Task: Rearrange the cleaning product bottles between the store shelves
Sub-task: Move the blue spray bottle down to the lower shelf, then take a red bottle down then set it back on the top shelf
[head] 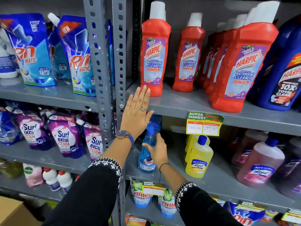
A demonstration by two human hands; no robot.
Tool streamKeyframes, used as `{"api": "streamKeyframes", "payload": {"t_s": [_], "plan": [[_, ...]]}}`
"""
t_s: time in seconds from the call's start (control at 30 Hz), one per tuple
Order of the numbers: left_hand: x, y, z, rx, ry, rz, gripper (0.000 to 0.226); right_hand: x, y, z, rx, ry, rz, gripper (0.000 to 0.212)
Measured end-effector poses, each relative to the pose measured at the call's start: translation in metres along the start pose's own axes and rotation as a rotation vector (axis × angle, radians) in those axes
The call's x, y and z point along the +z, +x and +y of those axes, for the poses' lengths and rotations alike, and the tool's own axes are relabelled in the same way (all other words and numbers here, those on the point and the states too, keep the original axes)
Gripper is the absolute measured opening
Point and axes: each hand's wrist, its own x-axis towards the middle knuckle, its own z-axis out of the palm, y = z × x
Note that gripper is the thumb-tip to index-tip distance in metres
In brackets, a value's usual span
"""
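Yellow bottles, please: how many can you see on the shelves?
2. The front yellow bottle stands on the middle shelf; the rear yellow bottle is behind it, mostly hidden. More may be hidden.

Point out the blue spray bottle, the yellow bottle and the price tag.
Blue spray bottle [145, 162]: head view, lower body.
Yellow bottle [199, 158]: head view, body above label.
Price tag [204, 123]: head view, centre.

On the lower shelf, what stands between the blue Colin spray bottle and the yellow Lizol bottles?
Only the right hand, its grip on the clear blue Colin spray bottle. Past it, bare grey metal shelf runs to the yellow plastic Lizol bottles, as the head view shows.
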Motion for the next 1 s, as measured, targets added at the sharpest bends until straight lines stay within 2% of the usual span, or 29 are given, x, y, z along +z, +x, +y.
{"api": "streamKeyframes", "payload": {"t_s": [0.13, 0.27, 0.47, 0.53, 0.63, 0.73, 0.8, 0.9, 1.0], "plan": [[0.0, 0.0, 0.0, 0.001, -0.003, -0.002, 0.064, 0.001, -0.001, -0.003, 0.003, 0.028, -0.006, 0.045], [0.0, 0.0, 0.0, 0.002, 0.011, -0.01, 0.065, 0.002, -0.001, -0.003, 0.033, 0.055, -0.018, 0.051], [-0.002, -0.001, 0.0, 0.001, 0.004, -0.018, 0.064, -0.002, -0.012, -0.005, 0.055, 0.095, -0.001, 0.074], [-0.003, -0.001, 0.001, 0.0, 0.012, -0.024, 0.064, -0.01, -0.022, -0.004, -0.032, 0.033, 0.054, 0.07], [-0.003, -0.001, 0.001, -0.007, 0.021, -0.035, 0.064, -0.025, -0.041, -0.003, -0.216, -0.065, 0.109, 0.045], [-0.004, -0.001, 0.001, -0.009, 0.015, -0.034, 0.063, -0.039, -0.052, -0.017, -0.492, -0.082, 0.148, 0.025], [-0.003, -0.001, 0.001, -0.013, 0.003, -0.032, 0.063, -0.054, -0.051, -0.039, -0.7, -0.089, 0.221, 0.021], [-0.002, 0.0, 0.001, -0.011, -0.019, -0.031, 0.062, -0.093, -0.039, -0.088, -0.912, -0.046, 0.386, 0.019], [-0.003, 0.0, 0.001, -0.022, -0.024, -0.036, 0.063, -0.143, -0.011, -0.128, -0.892, -0.049, 0.671, 0.023]]}}
